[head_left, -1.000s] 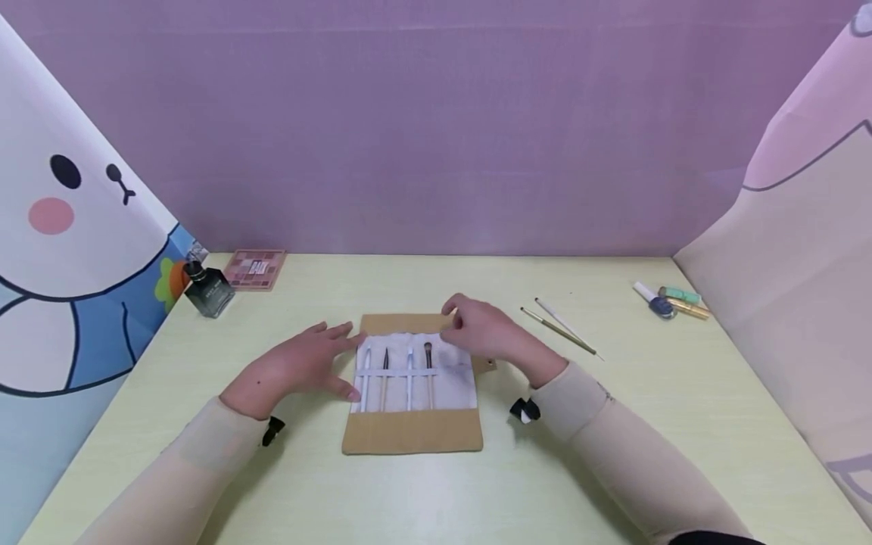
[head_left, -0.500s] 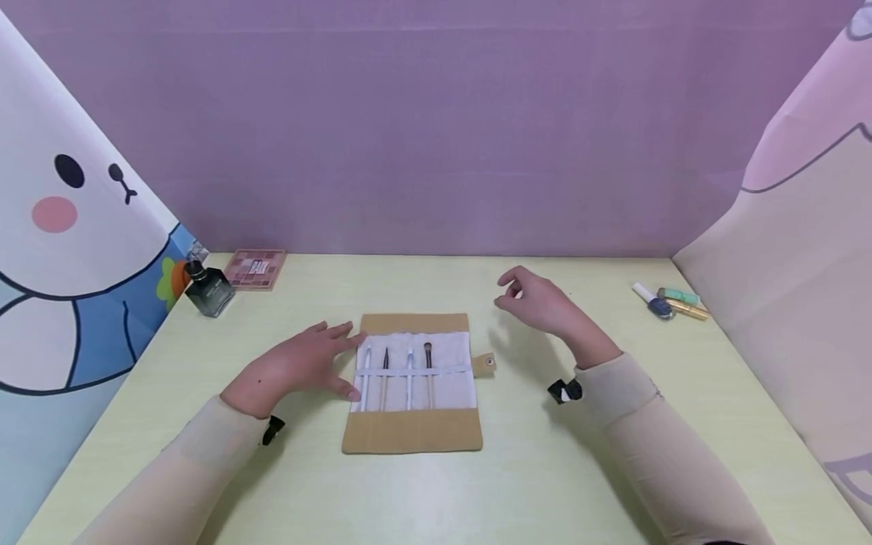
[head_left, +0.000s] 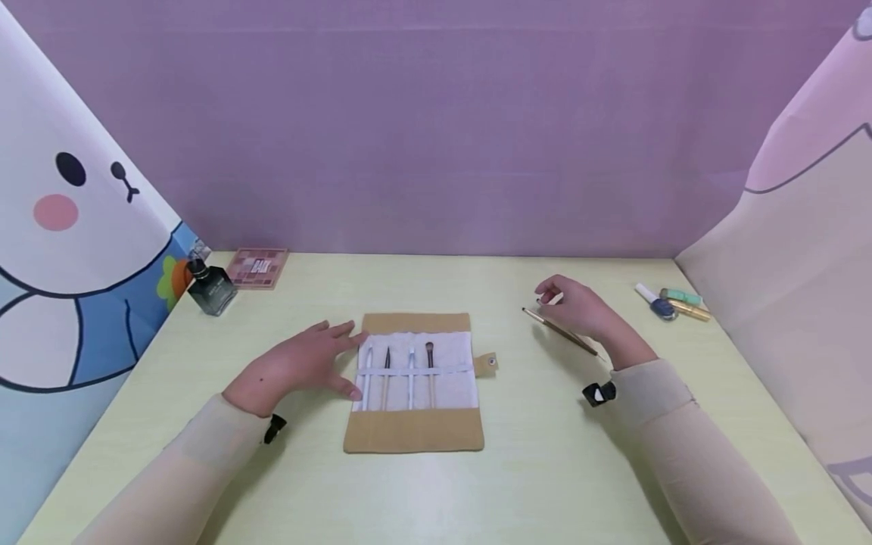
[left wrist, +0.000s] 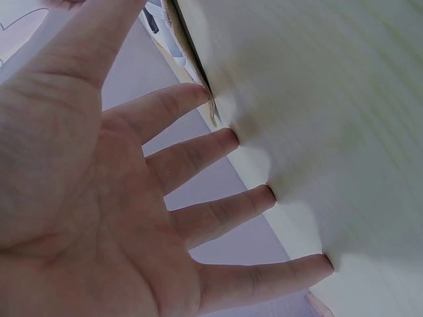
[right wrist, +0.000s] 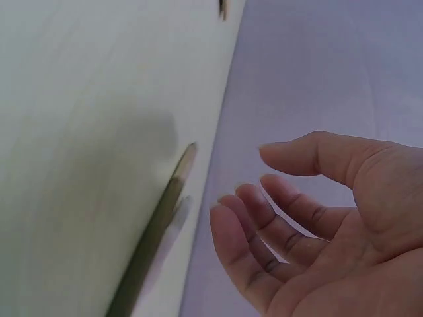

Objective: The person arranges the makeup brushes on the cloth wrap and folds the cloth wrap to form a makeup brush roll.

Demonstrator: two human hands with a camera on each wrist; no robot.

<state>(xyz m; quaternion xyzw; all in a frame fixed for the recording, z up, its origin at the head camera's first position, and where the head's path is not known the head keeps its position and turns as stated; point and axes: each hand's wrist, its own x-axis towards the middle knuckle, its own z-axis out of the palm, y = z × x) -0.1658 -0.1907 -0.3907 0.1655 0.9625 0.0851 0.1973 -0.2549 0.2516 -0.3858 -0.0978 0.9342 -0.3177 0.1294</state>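
Observation:
A tan roll-up brush case [head_left: 414, 431] lies unrolled on the table, with several slim makeup brushes under the elastic band across its pale lining. My left hand [head_left: 300, 367] rests at the case's left edge, fingers spread. In the left wrist view its fingertips touch the tabletop, the index finger right at the case's edge [left wrist: 211, 109]. To the right of the case, my right hand [head_left: 575, 306] hovers over two loose brushes, its fingers loosely bent and holding nothing. One brush has a gold-olive handle [right wrist: 149, 251]; the white brush [right wrist: 173, 231] beside it is mostly hidden by the hand in the head view.
The case's snap tab [head_left: 486, 364] sticks out on its right. A dark glass bottle [head_left: 213, 291] and a pink checked palette [head_left: 259, 269] sit at the back left. At the far right lie a dark blue bottle with a white cap [head_left: 661, 306], a green tube [head_left: 677, 295] and a gold tube [head_left: 691, 309].
My right hand has left the case's upper right, swung right past the loose brushes' far end, and come down over them. The left hand and case have stayed put.

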